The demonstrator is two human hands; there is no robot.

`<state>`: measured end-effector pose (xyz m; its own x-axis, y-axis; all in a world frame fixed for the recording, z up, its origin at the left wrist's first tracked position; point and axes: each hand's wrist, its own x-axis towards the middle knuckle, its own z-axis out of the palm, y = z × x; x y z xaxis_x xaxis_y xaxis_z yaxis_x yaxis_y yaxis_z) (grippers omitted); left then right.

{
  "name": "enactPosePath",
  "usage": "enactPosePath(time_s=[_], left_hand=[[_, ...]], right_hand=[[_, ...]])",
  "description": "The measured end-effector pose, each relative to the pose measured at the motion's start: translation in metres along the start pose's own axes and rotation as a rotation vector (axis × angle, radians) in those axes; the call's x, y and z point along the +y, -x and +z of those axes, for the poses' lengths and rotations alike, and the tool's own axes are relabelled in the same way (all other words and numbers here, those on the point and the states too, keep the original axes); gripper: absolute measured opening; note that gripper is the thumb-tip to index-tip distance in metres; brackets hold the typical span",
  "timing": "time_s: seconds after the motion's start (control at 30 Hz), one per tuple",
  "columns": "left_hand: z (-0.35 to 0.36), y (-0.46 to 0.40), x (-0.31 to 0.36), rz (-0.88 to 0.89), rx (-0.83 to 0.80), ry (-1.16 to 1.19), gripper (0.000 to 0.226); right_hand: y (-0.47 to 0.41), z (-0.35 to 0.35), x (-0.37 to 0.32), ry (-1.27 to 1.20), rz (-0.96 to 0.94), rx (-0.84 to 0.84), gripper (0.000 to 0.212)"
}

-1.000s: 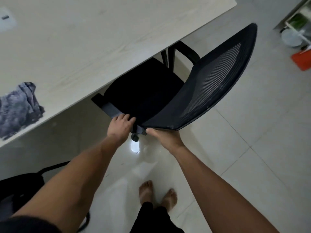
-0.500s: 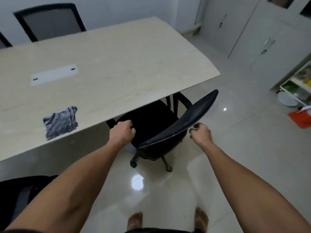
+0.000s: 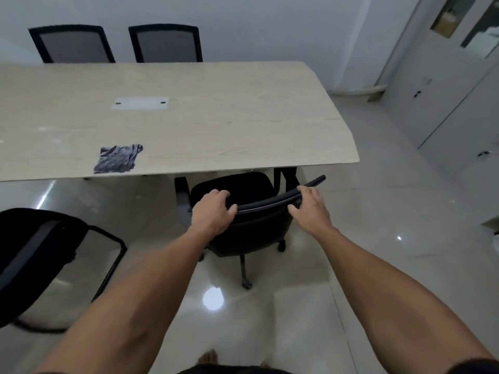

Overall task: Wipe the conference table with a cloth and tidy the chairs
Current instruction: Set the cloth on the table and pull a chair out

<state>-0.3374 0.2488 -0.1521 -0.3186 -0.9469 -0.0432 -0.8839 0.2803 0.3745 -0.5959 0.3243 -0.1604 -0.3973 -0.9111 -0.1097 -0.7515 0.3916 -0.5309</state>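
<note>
The chair [image 3: 243, 211] stands at the near right corner of the table [image 3: 216, 125], its seat partly tucked under the edge and its back toward the person. The left hand [image 3: 212, 211] sits on the left end of the backrest's top rail with its fingers [image 3: 229, 209] curled over it. The right hand [image 3: 310, 209] rests further along the same rail, fingers spread and loosely bent over it, more laid on than clamped.

It looks like a light office chair on casters, so it should roll readily on the glossy tiled floor [image 3: 378, 238] and may swing round if pushed from one side only. The mesh back probably gives a little; the stiff top rail, taken near both ends as now, seems the sound place to steer from.

Getting it further in, the armrests [image 3: 181, 193] have to pass under the table edge, and what look like dark table legs [image 3: 286, 176] stand just beside the seat on the right. They could catch it.

A crumpled grey cloth [image 3: 117, 159] lies on the table near its front edge, well left of the chair. Another black chair [image 3: 40, 252] stands pulled out at the lower left, apart from the table. Two more chairs [image 3: 116, 44] are pushed in on the far side against the wall, and grey cabinets [image 3: 445, 103] line the right.
</note>
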Motion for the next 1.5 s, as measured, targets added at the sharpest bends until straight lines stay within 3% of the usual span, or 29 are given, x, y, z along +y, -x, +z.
enactPosePath(time_s=[0.23, 0.43, 0.7, 0.93, 1.5], left_hand=[[0.024, 0.009, 0.006, 0.091, -0.003, -0.244, 0.044], [0.036, 0.007, -0.005, 0.147, 0.077, -0.332, 0.034], [0.02, -0.004, -0.024, 0.138, 0.013, -0.406, 0.03], [0.004, -0.036, -0.048, 0.028, -0.02, -0.26, 0.023], [-0.016, -0.145, -0.093, 0.026, -0.02, -0.147, 0.025]], right_hand=[[-0.029, 0.001, 0.017, 0.32, -0.242, -0.106, 0.059], [-0.037, 0.014, 0.023, 0.45, -0.434, 0.035, 0.043], [-0.033, 0.03, -0.001, 0.429, -0.405, 0.014, 0.039], [-0.046, 0.046, -0.044, 0.411, -0.337, -0.046, 0.038], [-0.15, 0.066, -0.096, 0.323, -0.25, -0.1, 0.042]])
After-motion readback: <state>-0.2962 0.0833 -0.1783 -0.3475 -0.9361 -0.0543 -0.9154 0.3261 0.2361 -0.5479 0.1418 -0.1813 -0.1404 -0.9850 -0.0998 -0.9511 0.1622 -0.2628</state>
